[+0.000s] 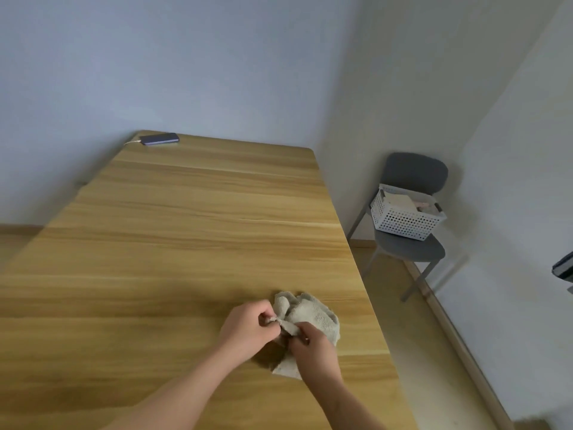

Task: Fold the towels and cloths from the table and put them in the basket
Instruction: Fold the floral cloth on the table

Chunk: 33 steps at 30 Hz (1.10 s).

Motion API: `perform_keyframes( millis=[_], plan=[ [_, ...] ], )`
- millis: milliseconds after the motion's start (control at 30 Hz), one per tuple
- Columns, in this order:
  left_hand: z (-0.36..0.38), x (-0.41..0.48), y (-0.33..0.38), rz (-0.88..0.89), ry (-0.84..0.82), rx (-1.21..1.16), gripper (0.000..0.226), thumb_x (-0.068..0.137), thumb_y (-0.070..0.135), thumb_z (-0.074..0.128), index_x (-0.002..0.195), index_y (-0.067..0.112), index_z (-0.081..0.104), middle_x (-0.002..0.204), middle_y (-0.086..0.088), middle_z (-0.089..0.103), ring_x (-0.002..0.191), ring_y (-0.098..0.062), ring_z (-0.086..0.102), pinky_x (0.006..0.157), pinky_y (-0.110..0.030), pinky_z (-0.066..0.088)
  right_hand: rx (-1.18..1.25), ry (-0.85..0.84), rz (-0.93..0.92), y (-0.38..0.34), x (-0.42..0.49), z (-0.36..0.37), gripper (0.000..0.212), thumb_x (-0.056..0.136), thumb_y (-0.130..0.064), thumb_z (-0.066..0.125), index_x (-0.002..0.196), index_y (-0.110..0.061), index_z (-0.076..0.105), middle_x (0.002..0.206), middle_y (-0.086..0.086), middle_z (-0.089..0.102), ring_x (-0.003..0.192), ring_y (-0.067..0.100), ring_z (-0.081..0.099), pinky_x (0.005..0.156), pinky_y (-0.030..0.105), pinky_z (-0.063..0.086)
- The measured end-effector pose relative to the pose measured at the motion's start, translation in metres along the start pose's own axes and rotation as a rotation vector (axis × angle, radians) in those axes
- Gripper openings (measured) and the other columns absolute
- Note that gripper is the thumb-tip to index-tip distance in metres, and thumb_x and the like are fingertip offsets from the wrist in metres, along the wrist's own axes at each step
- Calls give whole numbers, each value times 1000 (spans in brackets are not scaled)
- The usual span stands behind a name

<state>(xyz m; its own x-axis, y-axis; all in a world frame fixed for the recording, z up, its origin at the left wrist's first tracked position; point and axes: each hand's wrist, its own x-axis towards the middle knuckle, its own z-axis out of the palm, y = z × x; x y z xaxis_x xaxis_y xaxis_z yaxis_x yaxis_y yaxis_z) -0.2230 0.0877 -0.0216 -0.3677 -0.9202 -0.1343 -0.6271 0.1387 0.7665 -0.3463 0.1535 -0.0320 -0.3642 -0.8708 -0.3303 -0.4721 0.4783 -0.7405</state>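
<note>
A crumpled beige towel lies on the wooden table near its right edge. My left hand pinches an edge of the towel between thumb and fingers. Close beside it, my right hand grips the same bunched edge, and part of the cloth hangs below it. The white perforated basket stands on a grey chair to the right of the table, with folded cloths inside it.
A dark phone with a cable lies at the table's far left corner. Walls close in behind the table and on the right. Floor shows between the table's right edge and the chair. A dark object juts in at the right edge.
</note>
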Motion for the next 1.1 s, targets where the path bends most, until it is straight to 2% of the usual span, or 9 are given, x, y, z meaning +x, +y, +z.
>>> perform_keyframes(
  millis=[67,167,400,567,733,867,933,1000,1100],
  plan=[
    [-16,4,12,58,13,29,14,79,20,62,68,22,54,70,8,61,52,-5,43,52,-21,31,-7,60,-70,-15,2,-12,18,86,-7,42,79,-17,57,70,-5,54,64,11,45,59,26,34],
    [-38,13,33,147,48,47,25,81,18,60,63,18,42,56,7,45,48,-6,34,49,-22,25,-114,178,-166,-38,6,-29,19,87,-8,40,90,-14,57,79,-1,55,76,20,52,63,29,36],
    [-84,27,75,272,106,-48,31,89,19,56,69,21,34,64,6,33,58,-11,30,56,-26,26,-224,367,-229,-71,2,-72,17,83,-1,40,82,-18,42,83,1,53,75,26,49,57,28,35],
    [-115,27,89,256,67,-57,12,84,28,66,86,26,54,102,12,56,100,-7,49,81,-26,38,-157,429,-275,-79,-3,-89,29,84,0,42,104,-18,54,94,2,62,83,27,58,62,33,46],
    [-141,24,88,217,69,13,22,76,32,73,91,34,56,125,9,54,120,-12,45,103,-35,34,55,311,-371,-89,-2,-95,35,95,-10,39,124,-22,54,70,-3,58,54,12,50,52,26,40],
    [-159,26,82,169,20,186,30,77,32,73,103,31,60,136,4,51,130,-18,43,108,-37,32,-52,344,-444,-93,9,-105,29,94,-11,47,118,-15,63,88,-2,57,88,18,57,69,23,36],
    [-166,31,76,131,38,280,42,81,29,70,120,20,58,137,2,51,126,-18,47,106,-33,35,-141,422,-472,-93,18,-109,23,95,-19,52,110,-13,68,92,-2,54,97,19,50,72,22,30],
    [-172,41,69,101,86,358,40,85,27,66,123,15,59,132,-2,56,105,-15,54,93,-29,41,-210,468,-439,-94,30,-113,24,95,-27,52,104,-13,70,95,2,54,97,21,49,69,25,31],
    [-179,61,61,32,177,553,32,91,26,58,122,18,60,125,-2,61,86,-16,58,79,-30,48,-314,457,-308,-99,46,-120,31,96,-34,47,89,-11,66,89,2,52,76,22,51,53,26,33]
  ],
)
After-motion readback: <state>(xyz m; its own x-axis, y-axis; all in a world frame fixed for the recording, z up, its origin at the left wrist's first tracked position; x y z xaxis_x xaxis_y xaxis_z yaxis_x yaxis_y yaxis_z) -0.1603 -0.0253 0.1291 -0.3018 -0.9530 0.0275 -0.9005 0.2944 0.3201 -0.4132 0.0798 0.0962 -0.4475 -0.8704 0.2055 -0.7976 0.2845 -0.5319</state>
